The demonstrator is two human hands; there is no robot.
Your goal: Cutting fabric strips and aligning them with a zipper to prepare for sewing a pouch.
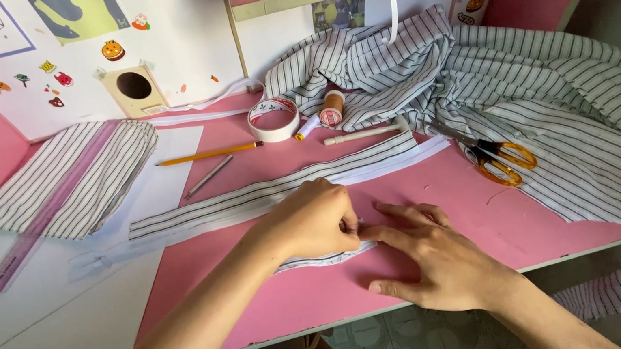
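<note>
My left hand (315, 219) is curled into a loose fist on the pink table (499, 228), pinching the edge of a narrow striped fabric strip (323, 259) that peeks out beneath it. My right hand (429, 251) lies flat beside it, fingers spread, fingertips pressing the same strip where the two hands meet. Just behind the hands a longer striped band (248, 198) lies on a white strip across the table.
Orange-handled scissors (498, 155) lie on a large striped cloth (580, 109) at right. A tape roll (274, 118), thread spool (331, 106), pencil (209, 155), pen (360, 135), purple ruler (46, 214) on a striped piece, and white paper (37, 322) sit around.
</note>
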